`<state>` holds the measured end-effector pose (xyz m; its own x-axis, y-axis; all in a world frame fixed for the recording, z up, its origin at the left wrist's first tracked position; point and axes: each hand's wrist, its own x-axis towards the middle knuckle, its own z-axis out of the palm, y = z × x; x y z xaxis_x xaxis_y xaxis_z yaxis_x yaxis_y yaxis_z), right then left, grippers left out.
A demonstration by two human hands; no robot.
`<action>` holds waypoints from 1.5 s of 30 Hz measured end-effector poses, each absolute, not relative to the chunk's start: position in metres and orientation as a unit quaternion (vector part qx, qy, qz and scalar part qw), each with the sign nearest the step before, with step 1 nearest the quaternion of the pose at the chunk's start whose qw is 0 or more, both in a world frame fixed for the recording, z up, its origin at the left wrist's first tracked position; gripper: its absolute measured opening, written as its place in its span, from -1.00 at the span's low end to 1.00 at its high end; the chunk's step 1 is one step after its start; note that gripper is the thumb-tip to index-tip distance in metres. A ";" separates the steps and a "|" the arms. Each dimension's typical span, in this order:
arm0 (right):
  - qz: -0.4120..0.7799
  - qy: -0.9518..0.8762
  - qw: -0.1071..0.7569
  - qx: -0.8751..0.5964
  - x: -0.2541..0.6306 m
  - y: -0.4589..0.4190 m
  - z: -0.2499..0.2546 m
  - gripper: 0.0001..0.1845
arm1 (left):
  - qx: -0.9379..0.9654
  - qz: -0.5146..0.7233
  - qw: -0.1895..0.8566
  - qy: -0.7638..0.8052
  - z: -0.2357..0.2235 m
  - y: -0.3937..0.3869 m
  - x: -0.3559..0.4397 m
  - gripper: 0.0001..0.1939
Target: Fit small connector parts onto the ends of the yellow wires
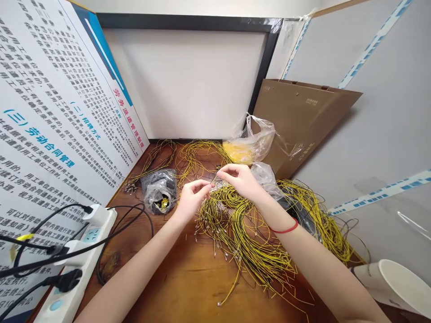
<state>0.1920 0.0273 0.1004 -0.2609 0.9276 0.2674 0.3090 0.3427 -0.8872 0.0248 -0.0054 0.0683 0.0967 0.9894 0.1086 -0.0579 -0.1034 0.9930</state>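
Note:
My left hand (193,197) and my right hand (239,179) are close together above the middle of the wooden table, fingertips nearly meeting. Both are closed in a pinch on what looks like a thin yellow wire (214,178); its ends are too small to make out. Just below them lies a large tangled bundle of yellow and black wires (240,215), many with small pale tips. To the left of my left hand stands an open clear plastic bag (160,190) with small yellow-and-black pieces inside.
A power strip (84,260) with black cables runs along the left. Behind are loose wires (193,157) and a bag of yellow pieces (249,143). More wires (319,220) lie at the right, near a brown board (296,121). A paper cup (393,287) stands front right.

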 end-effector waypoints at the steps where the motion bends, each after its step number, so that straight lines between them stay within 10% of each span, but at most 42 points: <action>1: 0.366 -0.700 0.424 -0.443 0.192 0.029 0.101 -0.85 | 0.540 0.505 0.515 0.435 0.068 -0.005 0.024 -0.80; 13: 0.567 -0.569 0.414 -0.429 0.176 0.020 0.069 -0.64 | 0.513 0.514 0.528 0.440 0.062 -0.002 0.025 -0.77; 32: 0.500 -0.384 0.648 -0.427 0.222 0.060 0.128 -0.79 | 0.251 0.525 0.738 0.343 0.073 0.007 0.004 -0.86; 38: 0.327 -0.361 0.733 -0.474 0.270 0.070 0.155 -0.76 | 0.464 0.385 0.694 0.394 0.082 0.020 -0.025 -0.82; 45: 0.234 -0.476 0.482 -0.697 0.294 0.032 0.156 -0.67 | 0.711 0.316 0.428 0.460 0.097 0.021 -0.025 -0.73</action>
<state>0.2938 0.0321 0.1558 0.4378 0.8892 0.1326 0.4378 -0.0821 -0.8953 -0.0251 0.0209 0.0968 0.3772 0.9245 0.0549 0.3837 -0.2100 0.8992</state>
